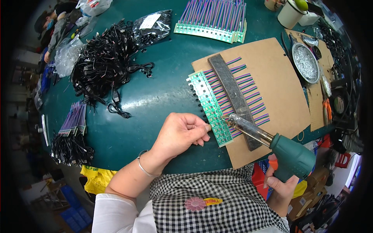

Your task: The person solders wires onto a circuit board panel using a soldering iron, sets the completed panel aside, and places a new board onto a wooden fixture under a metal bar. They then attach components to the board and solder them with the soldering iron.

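Note:
My right hand (282, 185) grips a green pistol-shaped soldering gun (292, 156) with an orange trigger. Its metal tip rests at, or just over, the lower part of a green circuit board panel (210, 105). Striped wires (254, 100) run from the panel to the right, under a dark flat bar (235, 99) lying across them on a brown cardboard sheet (285, 89). At the panel's left edge, small black parts stick out. There the thumb and forefinger of my left hand (180, 134) are pinched together; what they hold, if anything, is hidden.
A heap of black cables (103, 64) and a bag of black parts (152, 27) lie at the left. More wired boards (211, 23) are stacked at the back. A round metal dish (305, 62) sits at the right, and bundled wires (74, 120) at the far left.

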### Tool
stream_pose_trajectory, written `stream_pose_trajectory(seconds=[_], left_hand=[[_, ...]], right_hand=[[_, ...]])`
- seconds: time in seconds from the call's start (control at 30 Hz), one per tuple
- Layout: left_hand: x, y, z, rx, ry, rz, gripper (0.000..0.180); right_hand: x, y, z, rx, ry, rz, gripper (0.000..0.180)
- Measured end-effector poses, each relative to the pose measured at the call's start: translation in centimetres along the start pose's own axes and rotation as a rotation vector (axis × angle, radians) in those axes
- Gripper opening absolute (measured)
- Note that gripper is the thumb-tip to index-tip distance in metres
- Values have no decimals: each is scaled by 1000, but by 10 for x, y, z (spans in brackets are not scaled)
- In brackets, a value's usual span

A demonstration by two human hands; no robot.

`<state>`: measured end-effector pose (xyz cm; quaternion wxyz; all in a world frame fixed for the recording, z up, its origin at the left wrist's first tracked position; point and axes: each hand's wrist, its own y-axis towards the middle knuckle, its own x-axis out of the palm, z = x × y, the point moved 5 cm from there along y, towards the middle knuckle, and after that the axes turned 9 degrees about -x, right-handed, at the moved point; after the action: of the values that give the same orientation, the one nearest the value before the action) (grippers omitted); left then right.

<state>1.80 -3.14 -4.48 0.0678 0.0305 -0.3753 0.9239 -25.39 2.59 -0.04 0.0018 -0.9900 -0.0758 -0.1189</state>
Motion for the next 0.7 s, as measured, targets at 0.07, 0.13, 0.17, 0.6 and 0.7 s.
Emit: stream_pose_trajectory(seconds=[0.07, 0.13, 0.17, 0.6, 0.7], left_hand=[[0, 0, 0, 5, -1, 4, 12], [0, 0, -1, 11, -2, 8, 12], [0, 0, -1, 14, -5, 11, 12], [1, -1, -3, 47, -56, 17, 12], [2, 0, -3, 44, -63, 16, 12]], right_hand=[[1, -1, 2, 48, -15, -47, 57], [2, -5, 4, 98, -5, -16, 55], [2, -7, 7, 146, 6, 14, 53], [4, -6, 16, 190, 11, -66, 43], [2, -8, 19, 201, 23, -46, 45]])
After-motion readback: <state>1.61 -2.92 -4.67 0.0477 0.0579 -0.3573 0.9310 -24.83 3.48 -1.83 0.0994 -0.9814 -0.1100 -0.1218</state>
